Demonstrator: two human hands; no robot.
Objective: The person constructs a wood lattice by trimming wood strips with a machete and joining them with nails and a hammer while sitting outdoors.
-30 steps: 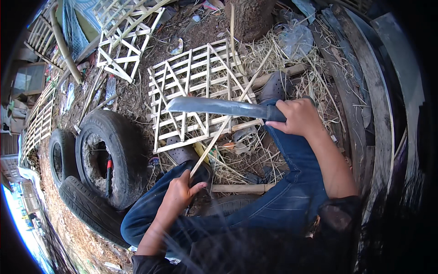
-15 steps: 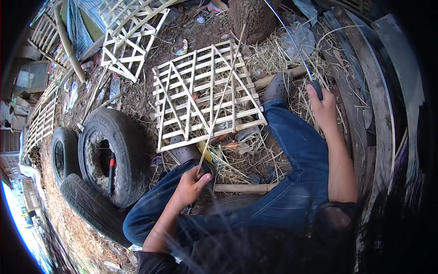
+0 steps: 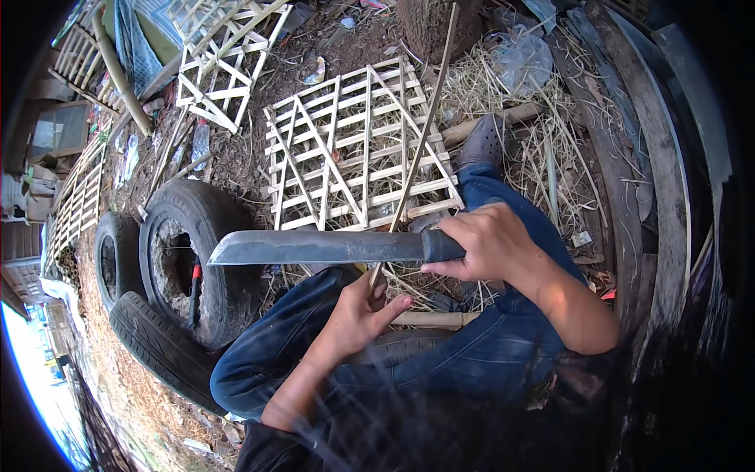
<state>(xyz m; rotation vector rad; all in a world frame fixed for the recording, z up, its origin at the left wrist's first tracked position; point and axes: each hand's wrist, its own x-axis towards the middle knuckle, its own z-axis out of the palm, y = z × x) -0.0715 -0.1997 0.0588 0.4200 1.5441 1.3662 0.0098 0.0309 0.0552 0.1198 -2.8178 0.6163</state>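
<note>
My right hand (image 3: 491,244) grips the dark handle of a machete (image 3: 322,247), its broad grey blade lying level across the view and pointing left. Just below the blade, my left hand (image 3: 366,313) is closed round the lower end of a thin bamboo strip (image 3: 429,126), which slants up and to the right. The blade passes in front of the strip near my left fingers; whether they touch I cannot tell. Beyond both hands a bamboo lattice panel (image 3: 346,157) of crossed slats rests over the straw-strewn ground by my feet.
Old tyres (image 3: 224,259) stand at the left, with a red-and-black handled tool (image 3: 194,291) inside one. A second lattice (image 3: 220,86) lies farther back. A tree trunk (image 3: 440,27) rises at the top, and wooden planks (image 3: 661,141) run along the right. A bamboo pole (image 3: 436,318) lies between my legs.
My right hand has swung the machete from upright at the far right to level in front of me. My left hand has shifted right, and the bamboo strip's top now leans farther right.
</note>
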